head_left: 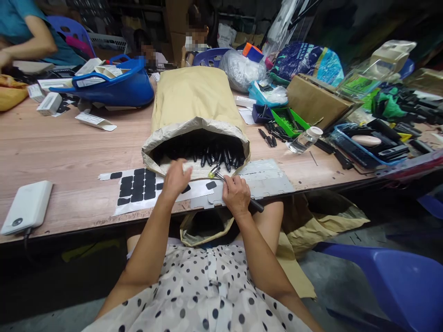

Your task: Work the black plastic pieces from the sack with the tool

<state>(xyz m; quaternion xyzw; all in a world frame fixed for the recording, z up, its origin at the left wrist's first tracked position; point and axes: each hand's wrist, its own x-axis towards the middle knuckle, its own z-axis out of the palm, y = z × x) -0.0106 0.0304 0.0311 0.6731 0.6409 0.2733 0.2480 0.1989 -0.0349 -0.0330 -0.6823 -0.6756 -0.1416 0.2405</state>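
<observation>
My right hand (237, 194) is closed around a small hammer (256, 205). Its metal head with a yellowish face points left, and the black handle end sticks out below my fist. My left hand (176, 179), slightly blurred, is at the lower lip of a large paper sack (195, 97). Its thumb and forefinger look apart, with nothing clear between them. The sack lies with its mouth towards me, and several black pens (226, 159) show inside. Under my left wrist lies a white sheet with black rounded stickers (138, 186). A grey board (266, 177) lies to the right.
A white power bank (27, 207) with a cable lies at the left edge. Behind it are a blue basket (114, 85) and small white boxes (49, 104). To the right are a green tray (290, 122), a clear bottle (305, 140) and a cardboard box (314, 103). Other people sit across the table.
</observation>
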